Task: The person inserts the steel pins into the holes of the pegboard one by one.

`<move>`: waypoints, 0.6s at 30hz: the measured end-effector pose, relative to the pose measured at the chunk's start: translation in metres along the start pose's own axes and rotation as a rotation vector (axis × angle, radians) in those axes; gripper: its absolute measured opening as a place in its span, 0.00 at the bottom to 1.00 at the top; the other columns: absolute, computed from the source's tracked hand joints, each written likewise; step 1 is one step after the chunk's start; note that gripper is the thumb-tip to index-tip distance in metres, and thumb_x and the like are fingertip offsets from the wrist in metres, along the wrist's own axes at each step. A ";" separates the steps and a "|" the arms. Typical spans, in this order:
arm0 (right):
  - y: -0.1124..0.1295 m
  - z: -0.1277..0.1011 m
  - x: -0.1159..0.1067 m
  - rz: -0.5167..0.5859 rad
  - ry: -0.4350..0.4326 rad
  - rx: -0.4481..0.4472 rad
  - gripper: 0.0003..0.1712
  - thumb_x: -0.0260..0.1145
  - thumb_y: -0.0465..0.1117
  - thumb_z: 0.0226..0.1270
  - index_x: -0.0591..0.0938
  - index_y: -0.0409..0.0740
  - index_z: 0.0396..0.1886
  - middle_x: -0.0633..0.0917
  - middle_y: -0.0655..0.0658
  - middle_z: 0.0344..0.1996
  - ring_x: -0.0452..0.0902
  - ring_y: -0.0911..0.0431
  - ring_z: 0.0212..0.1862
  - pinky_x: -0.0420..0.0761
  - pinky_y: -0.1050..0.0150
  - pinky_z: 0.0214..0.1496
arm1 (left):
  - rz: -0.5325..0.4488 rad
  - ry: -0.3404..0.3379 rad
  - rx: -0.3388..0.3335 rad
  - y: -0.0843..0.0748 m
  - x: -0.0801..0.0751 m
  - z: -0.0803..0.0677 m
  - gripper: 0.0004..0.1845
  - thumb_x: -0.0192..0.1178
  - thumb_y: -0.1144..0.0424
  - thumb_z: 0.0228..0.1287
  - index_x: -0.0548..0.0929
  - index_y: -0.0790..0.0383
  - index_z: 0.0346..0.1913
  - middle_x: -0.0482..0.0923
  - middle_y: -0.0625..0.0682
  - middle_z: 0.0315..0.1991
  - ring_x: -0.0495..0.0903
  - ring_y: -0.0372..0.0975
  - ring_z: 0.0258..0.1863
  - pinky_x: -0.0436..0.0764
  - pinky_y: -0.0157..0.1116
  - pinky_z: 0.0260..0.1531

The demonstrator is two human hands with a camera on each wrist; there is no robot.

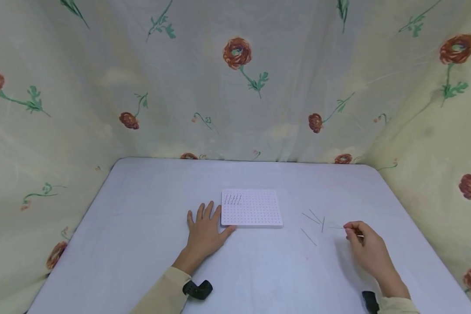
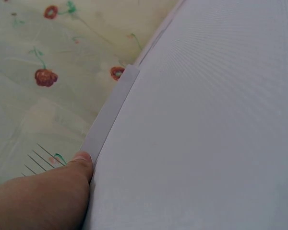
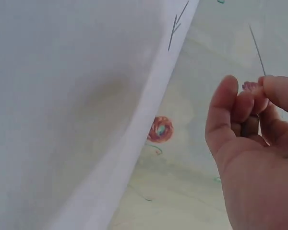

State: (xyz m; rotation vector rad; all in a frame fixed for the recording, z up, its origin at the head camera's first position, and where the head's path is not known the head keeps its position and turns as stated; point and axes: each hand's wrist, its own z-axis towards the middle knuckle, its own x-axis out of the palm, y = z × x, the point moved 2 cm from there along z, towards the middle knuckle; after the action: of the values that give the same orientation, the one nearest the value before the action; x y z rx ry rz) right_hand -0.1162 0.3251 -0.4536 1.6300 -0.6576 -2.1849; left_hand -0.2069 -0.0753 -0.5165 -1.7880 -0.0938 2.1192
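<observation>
A white pegboard [image 1: 259, 211] with rows of small holes lies on the table. Several thin dark pins [image 1: 233, 199] stand in a row at its far left, and some also show past the thumb in the left wrist view. My left hand [image 1: 204, 237] lies spread at the board's near left corner, its thumb [image 2: 81, 160] against the front side. Off to the right, my right hand [image 1: 370, 253] pinches a thin metal pin [image 3: 257, 50] between thumb and fingertips, its free end pointing away from the hand.
Several loose pins [image 1: 308, 237] lie on the white tabletop [image 1: 259, 270] between the board and my right hand. A flower-patterned curtain [image 1: 278, 122] hangs behind the table and along both sides. Black bands [image 1: 197, 289] sit at both wrists.
</observation>
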 end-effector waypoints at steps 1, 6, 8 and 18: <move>0.000 0.000 0.000 0.013 0.005 0.021 0.13 0.52 0.45 0.73 0.77 0.42 0.43 0.83 0.41 0.38 0.68 0.82 0.33 0.74 0.77 0.31 | -0.001 0.001 0.000 0.000 0.000 0.000 0.44 0.50 0.27 0.55 0.65 0.51 0.69 0.60 0.58 0.71 0.53 0.56 0.72 0.45 0.66 0.65; 0.003 -0.001 0.002 0.102 0.046 0.109 0.18 0.52 0.52 0.72 0.74 0.41 0.41 0.81 0.40 0.40 0.73 0.79 0.32 0.75 0.77 0.32 | -0.015 0.016 -0.002 -0.001 0.000 -0.003 0.43 0.50 0.28 0.55 0.66 0.51 0.69 0.60 0.58 0.71 0.53 0.57 0.72 0.46 0.66 0.64; 0.006 0.001 0.003 0.157 0.052 0.103 0.18 0.53 0.51 0.72 0.73 0.39 0.41 0.80 0.41 0.42 0.75 0.79 0.33 0.77 0.79 0.36 | -0.016 0.016 -0.004 -0.001 0.000 -0.003 0.44 0.50 0.28 0.56 0.65 0.51 0.69 0.60 0.58 0.71 0.53 0.57 0.72 0.45 0.66 0.64; 0.030 0.017 0.007 0.455 -0.081 0.101 0.14 0.62 0.42 0.66 0.75 0.36 0.43 0.85 0.56 0.35 0.83 0.71 0.38 0.82 0.73 0.42 | -0.015 0.003 -0.007 0.000 -0.004 0.002 0.44 0.50 0.28 0.55 0.65 0.51 0.69 0.60 0.58 0.71 0.53 0.57 0.72 0.44 0.66 0.65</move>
State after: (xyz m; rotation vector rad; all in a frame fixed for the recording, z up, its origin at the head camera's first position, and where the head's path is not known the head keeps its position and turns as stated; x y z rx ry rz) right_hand -0.1351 0.2994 -0.4387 1.2823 -1.0600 -1.9137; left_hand -0.2080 -0.0759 -0.5124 -1.7888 -0.1142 2.1085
